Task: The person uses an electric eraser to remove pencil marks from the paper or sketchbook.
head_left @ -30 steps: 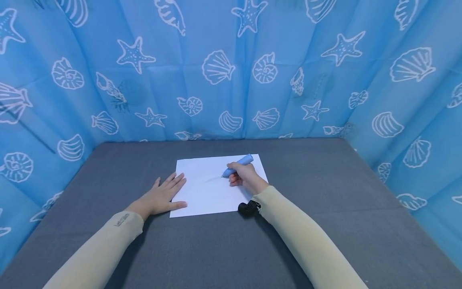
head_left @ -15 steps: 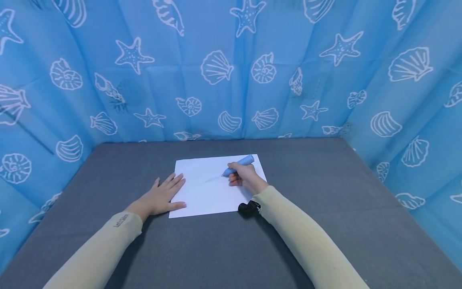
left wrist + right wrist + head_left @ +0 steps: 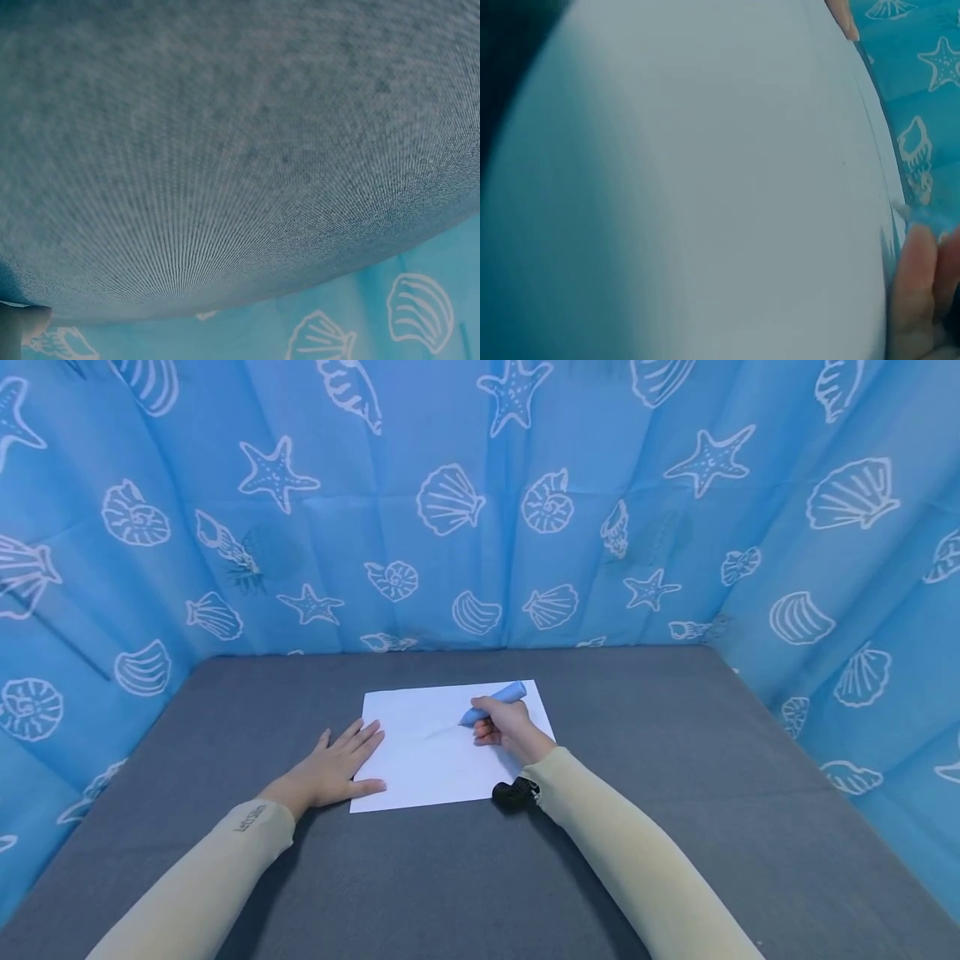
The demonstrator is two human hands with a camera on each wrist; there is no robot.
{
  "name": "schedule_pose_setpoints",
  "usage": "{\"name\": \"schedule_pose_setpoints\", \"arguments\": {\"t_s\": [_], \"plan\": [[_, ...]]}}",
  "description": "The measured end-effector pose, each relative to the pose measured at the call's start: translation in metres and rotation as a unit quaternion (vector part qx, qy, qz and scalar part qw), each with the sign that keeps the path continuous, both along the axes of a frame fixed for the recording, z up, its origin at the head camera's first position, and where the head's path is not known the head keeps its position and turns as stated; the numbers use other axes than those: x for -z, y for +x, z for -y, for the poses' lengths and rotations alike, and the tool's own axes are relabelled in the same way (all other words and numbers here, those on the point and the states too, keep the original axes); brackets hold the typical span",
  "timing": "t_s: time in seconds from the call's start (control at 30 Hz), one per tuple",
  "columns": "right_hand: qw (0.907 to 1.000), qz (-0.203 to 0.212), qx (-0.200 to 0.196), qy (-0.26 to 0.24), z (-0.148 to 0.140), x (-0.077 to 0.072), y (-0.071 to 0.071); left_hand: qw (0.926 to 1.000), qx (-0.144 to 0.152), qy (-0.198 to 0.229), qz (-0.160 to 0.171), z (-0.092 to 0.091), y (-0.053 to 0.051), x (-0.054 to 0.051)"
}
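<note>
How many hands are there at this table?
2. The left hand rests with spread fingers over the left edge of the white paper; the right hand grips a blue pen over the paper's right part.

With cream-sleeved arms [image 3: 622, 852] outstretched toward far edge of grey tabletop [image 3: 450, 885], bare left hand [image 3: 332, 772] splayed flat, bare right hand [image 3: 512, 723] curled

Thick light-blue pen [image 3: 512, 692], gripped in right hand [image 3: 513, 731], tilted, tip down-left at the sheet, blunt end raised up-right. White rectangular sheet [image 3: 427, 772], flat on grey tabletop [image 3: 637, 735], slightly skewed, left edge under spread left hand [image 3: 336, 770]. Faint streak left of tip; mark or shadow, can't tell.
</note>
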State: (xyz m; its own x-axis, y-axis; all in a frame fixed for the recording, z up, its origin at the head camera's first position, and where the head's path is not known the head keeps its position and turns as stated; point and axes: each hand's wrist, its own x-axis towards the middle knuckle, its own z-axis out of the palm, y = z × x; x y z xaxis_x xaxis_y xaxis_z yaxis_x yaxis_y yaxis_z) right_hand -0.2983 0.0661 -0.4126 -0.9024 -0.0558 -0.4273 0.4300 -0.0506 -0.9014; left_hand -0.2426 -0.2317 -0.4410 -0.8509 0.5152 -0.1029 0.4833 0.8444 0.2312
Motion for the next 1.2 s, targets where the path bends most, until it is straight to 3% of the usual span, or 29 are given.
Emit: {"name": "schedule_pose_setpoints", "arguments": {"t_s": [0.4, 0.7, 1.2], "plan": [[0.9993, 0.019, -0.027, -0.018, 0.0, -0.004, 0.001, 1.0, -0.001, -0.006, -0.002, 0.0, 0.002, -0.001], [0.9996, 0.023, 0.017, -0.007, 0.006, -0.004, 0.001, 1.0, 0.003, -0.002, -0.003, 0.0, 0.006, -0.007], [0.9998, 0.02, 0.009, 0.003, 0.004, -0.002, 0.001, 1.0, -0.001, -0.006, 0.0, -0.002, 0.007, -0.01]]}}
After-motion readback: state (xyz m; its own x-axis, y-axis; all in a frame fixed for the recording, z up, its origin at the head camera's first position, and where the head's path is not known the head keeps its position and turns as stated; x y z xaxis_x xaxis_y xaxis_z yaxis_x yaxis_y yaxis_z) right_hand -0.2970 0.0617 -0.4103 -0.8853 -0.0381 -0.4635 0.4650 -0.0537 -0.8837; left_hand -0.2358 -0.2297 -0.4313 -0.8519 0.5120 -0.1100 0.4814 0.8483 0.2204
